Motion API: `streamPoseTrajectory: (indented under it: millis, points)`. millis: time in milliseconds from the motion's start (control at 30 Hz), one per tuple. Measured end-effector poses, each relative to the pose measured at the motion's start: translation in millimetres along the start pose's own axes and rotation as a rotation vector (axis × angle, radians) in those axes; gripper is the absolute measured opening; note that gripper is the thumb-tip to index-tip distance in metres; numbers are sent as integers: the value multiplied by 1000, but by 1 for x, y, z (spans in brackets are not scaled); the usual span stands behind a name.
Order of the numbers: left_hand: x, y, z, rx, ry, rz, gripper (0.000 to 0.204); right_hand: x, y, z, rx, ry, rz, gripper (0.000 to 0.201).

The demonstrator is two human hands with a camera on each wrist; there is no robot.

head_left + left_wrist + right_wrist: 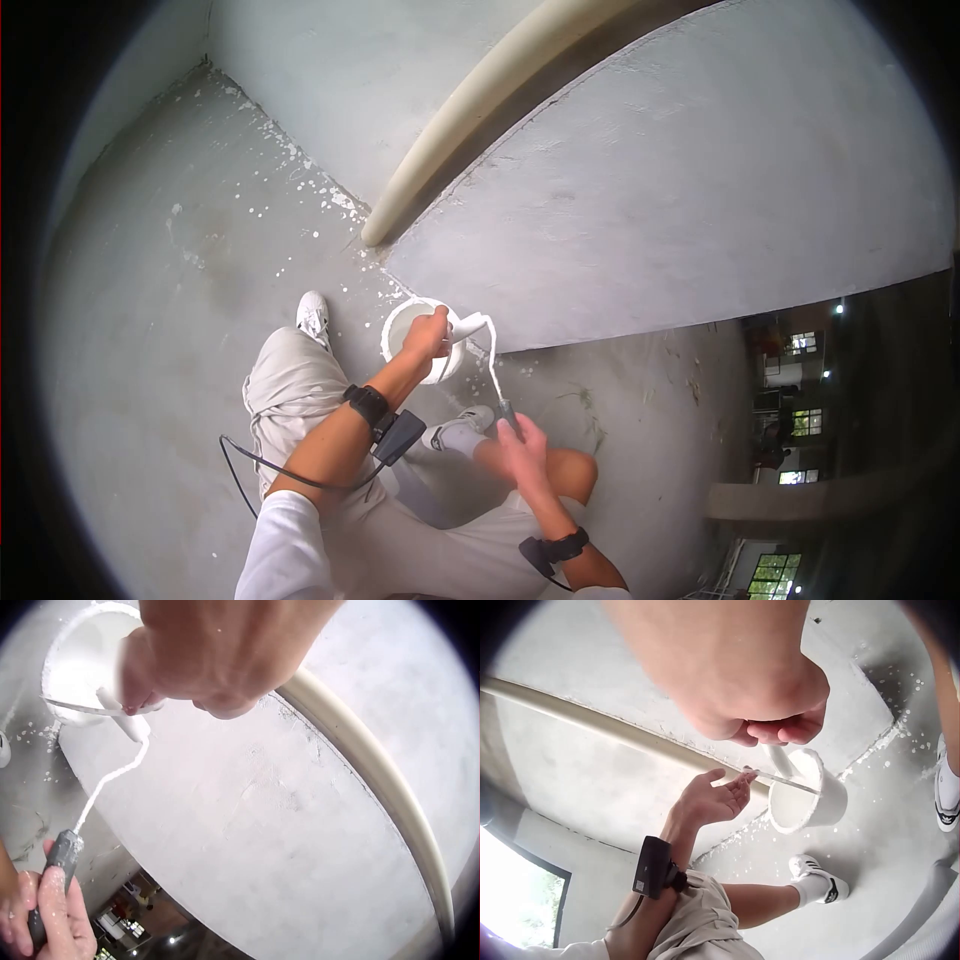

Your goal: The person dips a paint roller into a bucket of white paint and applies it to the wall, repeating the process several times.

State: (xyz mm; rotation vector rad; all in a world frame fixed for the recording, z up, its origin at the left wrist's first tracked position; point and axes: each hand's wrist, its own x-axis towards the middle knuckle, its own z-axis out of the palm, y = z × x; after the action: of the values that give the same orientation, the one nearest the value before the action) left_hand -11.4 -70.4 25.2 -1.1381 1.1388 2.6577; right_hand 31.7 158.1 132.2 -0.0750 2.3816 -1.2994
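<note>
Left hand (430, 335): fingers drawn in, pinching the near end of a thin strip (82, 707).
Right hand (525, 450): fingers curled round the grey handle (64, 851), with no other object seen in its hold.
Roller (468, 326): ahead of the right hand on a bent rod (494, 365), just beside the left hand at the bucket's edge; coated white.
Bucket (834, 802): below the left hand, with white on its rim; whether it stands flat or tipped cannot be told.
Strip: runs from the left hand across the bucket's mouth; whether it is loose or the bucket's own bail cannot be told.
Step, as judged: wetting the roller or ridding it of excess paint.
Roller control: best kept over the mouth by the right hand, turned slowly so that every side is treated evenly.
Left-hand control: a light, steady pinch should serve; a hard pull could jolt the bucket.
Risk: drips may land on the floor (250, 280) between the hands if the roller swings clear of the rim.
</note>
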Motion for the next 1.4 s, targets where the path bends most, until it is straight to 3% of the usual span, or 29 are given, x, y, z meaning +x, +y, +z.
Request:
streamPoseTrajectory:
  millis: [233, 633, 733, 833, 1033, 1133, 1267, 1400]
  points:
    - [-1, 12, 1, -14, 44, 35, 40, -11, -10, -6, -69, 161, -275, 28]
    - [-3, 18, 1, -28, 80, 70, 48, -16, -20, 3, -13, 166, -174, 25]
    - [-4, 15, 2, -27, 77, 63, 50, -20, -21, 1, -72, 196, -182, 36]
    - [-1, 12, 4, -40, 34, 39, 52, -22, -22, -1, -94, 263, -331, 31]
    - [4, 6, 1, -33, 28, 63, 52, -39, -33, -1, -178, 355, -422, 33]
    - [2, 9, 2, -21, 47, 71, 52, -36, -29, 0, -294, 344, -410, 33]
    - [2, 9, 2, -44, 41, 66, 52, -28, -27, 12, -287, 194, -251, 33]
    - [0, 15, 3, -53, 58, 43, 53, -26, -5, 23, -232, 197, -309, 34]
